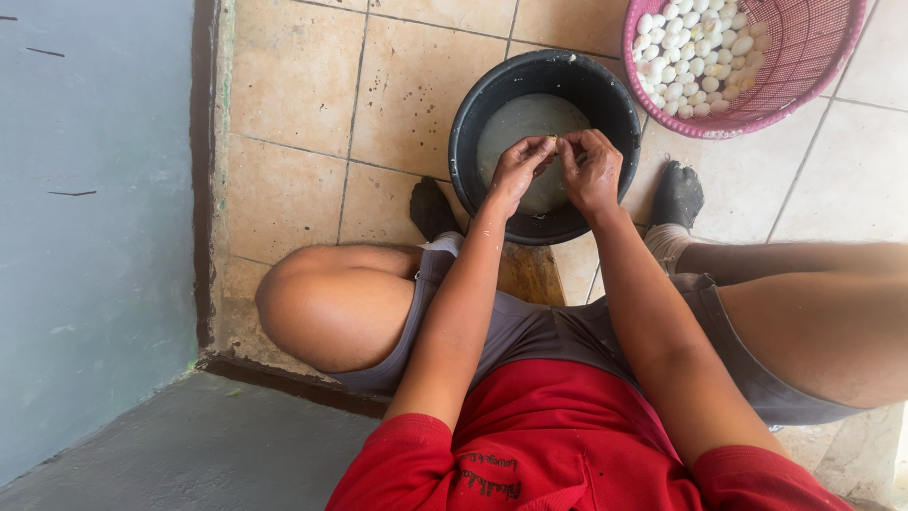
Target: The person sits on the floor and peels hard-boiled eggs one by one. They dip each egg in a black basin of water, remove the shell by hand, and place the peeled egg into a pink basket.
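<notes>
both hands point(556, 167) pinch small item point(555, 142) over black bucket point(465, 123) w/ water.

The bucket point(473, 114) was black, with cloudy grey-white water point(520, 128) in it. Beside it stood a pink basket point(813, 57) of open lattice weave, holding small white, cream-tinged pieces point(695, 57). The floor tiles point(293, 95) were beige, speckled with dark spots. The wall point(85, 237) was pale blue-grey. The shirt point(558, 445) was red with dark lettering, the shorts point(530, 326) grey.
</notes>
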